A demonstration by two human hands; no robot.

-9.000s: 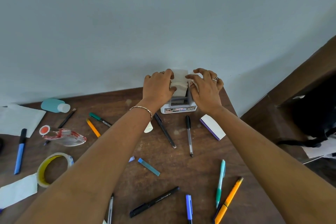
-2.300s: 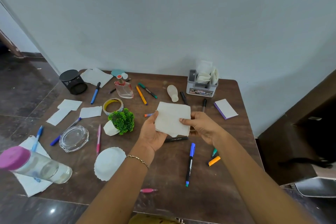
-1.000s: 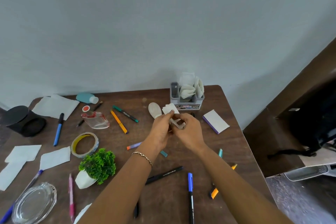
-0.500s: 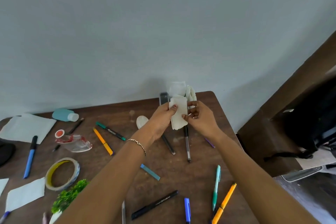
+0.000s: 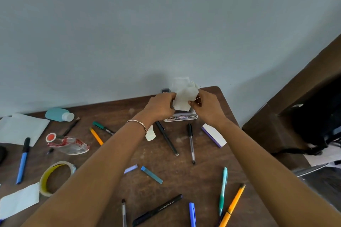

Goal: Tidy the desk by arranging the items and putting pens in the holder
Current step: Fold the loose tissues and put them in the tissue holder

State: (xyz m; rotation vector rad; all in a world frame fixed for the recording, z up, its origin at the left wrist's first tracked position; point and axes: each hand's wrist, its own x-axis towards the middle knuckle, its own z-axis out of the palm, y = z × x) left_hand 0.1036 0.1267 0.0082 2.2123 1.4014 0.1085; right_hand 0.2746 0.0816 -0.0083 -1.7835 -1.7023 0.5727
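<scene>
Two hands pinch a folded white tissue (image 5: 185,95) above the grey desk holder (image 5: 181,117), centre frame: left hand (image 5: 162,107) and right hand (image 5: 207,107) at its sides, long axis tilting up-right.

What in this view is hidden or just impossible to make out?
- Head view, inside of the holder: hidden by the left hand, the right hand and the white paper they pinch.
- Label on the holder: print too small to read fully.
- Blue pen and clear pen: cut off by the bottom edge.
- Dark object: mostly beyond the left edge.
</scene>
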